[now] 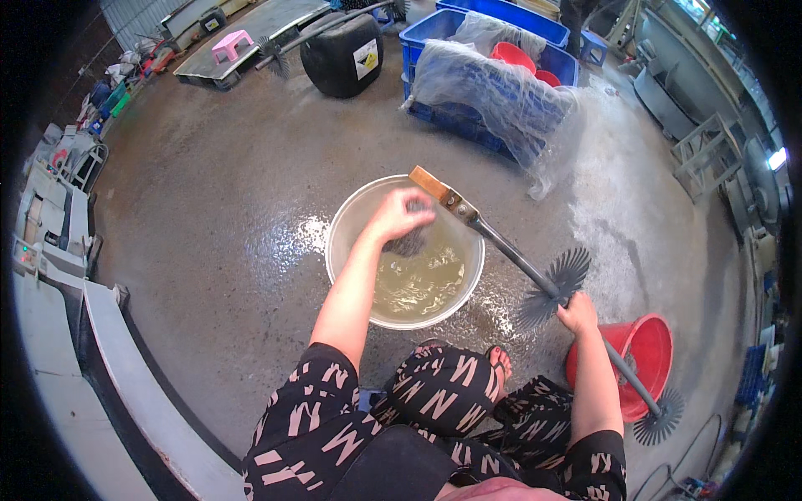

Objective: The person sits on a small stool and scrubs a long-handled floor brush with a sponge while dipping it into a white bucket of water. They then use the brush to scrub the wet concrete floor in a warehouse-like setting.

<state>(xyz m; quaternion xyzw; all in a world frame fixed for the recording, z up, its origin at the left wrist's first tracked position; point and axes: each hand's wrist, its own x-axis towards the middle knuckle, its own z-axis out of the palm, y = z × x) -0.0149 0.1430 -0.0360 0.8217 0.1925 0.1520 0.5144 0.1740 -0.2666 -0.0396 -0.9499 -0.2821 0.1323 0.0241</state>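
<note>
A wide pale metal basin (332, 219) of murky, rippling water stands on the floor before me. Over its far side my left hand (403, 214) is curled and blurred by motion. A dark thing is at its fingers and below them, too smeared to name. My right hand (578, 314) is closed round a dark metal rod (516, 255), right beside a black finned disc (555, 289). The rod slants from an orange-brown block (429, 181) at the basin's far rim, across a red bucket (645, 351), to a second finned disc (659, 417).
Blue crates (422, 100) draped with clear plastic sheeting (489, 79) stand ahead. Left of them, a similar rod with a finned disc (273, 58) rests across a black drum (341, 63). A pink stool (231, 45) is farther off. A grey machine edge (134, 367) bounds the left side.
</note>
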